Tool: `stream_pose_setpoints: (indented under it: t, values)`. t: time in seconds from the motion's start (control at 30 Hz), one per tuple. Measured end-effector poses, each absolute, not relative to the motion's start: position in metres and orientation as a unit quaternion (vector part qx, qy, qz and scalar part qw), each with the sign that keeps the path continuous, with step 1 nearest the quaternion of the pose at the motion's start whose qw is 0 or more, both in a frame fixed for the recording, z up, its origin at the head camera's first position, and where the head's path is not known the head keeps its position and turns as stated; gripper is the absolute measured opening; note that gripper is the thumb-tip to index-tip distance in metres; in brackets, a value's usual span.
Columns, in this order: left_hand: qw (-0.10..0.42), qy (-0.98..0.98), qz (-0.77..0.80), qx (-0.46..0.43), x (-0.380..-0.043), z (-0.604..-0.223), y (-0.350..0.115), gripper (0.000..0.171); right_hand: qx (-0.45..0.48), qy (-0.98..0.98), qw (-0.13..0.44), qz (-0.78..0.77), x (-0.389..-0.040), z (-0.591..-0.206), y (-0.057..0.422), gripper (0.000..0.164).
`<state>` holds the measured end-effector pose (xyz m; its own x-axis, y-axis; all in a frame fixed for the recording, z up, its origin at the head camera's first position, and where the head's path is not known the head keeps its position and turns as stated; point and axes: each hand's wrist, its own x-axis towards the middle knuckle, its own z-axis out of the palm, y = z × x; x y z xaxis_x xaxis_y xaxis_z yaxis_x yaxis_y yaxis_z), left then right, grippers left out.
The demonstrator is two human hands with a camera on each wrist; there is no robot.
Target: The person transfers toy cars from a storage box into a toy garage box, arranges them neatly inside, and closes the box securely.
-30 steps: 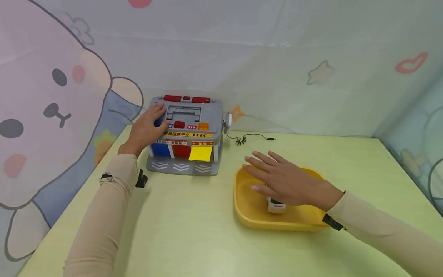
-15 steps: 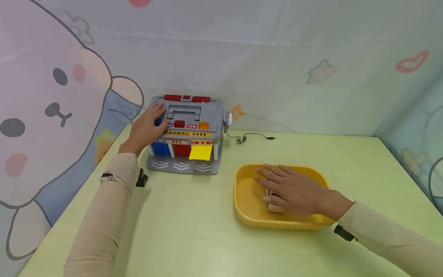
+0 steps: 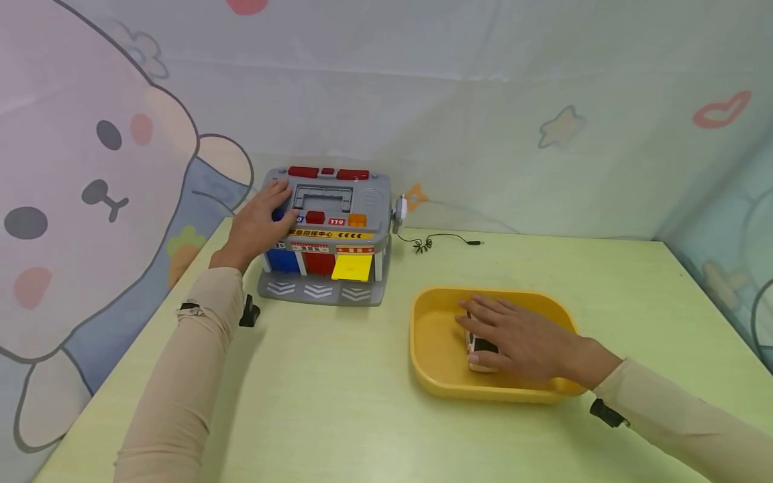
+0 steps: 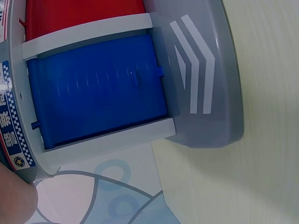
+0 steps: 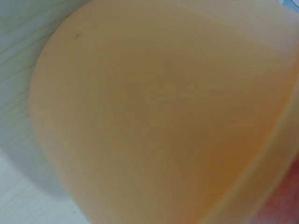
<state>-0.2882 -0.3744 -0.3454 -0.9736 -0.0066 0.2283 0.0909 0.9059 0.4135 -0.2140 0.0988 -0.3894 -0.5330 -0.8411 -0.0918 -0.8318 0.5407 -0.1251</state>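
Note:
At the left of the head view, my left hand (image 3: pixel 256 220) rests on the left end of a grey toy emergency garage (image 3: pixel 338 201). The left wrist view shows the garage's blue door (image 4: pixel 100 91) and red door (image 4: pixel 81 16) down, with part of a finger (image 4: pixel 16 198) at the edge. My right hand (image 3: pixel 525 335) lies over a small white toy car (image 3: pixel 479 329) inside a yellow basin (image 3: pixel 437 388). Its fingers look nearly straight across the car, and the thumb is by the near end. The hand hides much of the car. The basin's wall (image 5: pixel 140 102) fills the right wrist view.
A yellow door (image 3: pixel 352 267) stands raised on the garage's right bay. From its right side, near a white key-like knob (image 3: pixel 400 213), a thin black cable (image 3: pixel 449 236) runs along the table (image 3: pixel 326 402). A printed cloth (image 3: pixel 459 114) hangs behind.
My right hand has moved down and a little to the right, from above the basin's left part onto the toy car. The left hand has stayed on the garage.

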Motion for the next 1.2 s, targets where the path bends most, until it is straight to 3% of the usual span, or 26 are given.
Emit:
stream_pose_setpoints:
  t: [0.5,0.83,1.2]
  values:
    - [0.112,-0.969,-0.217,-0.028,-0.2888,-0.3463,-0.3746,0.065,-0.508,0.861,0.032,-0.017,-0.2129,-0.3923,0.1019,0.081]
    - [0.118,-0.97,-0.213,-0.022,-0.2908,-0.3472,-0.375,0.065,-0.509,0.861,0.01,-0.011,-0.2179,-0.3905,0.0998,0.083]
    - [0.118,-0.968,-0.218,-0.025,-0.2887,-0.3459,-0.3746,0.065,-0.519,0.854,0.032,-0.025,-0.2198,-0.3963,0.0983,0.082]
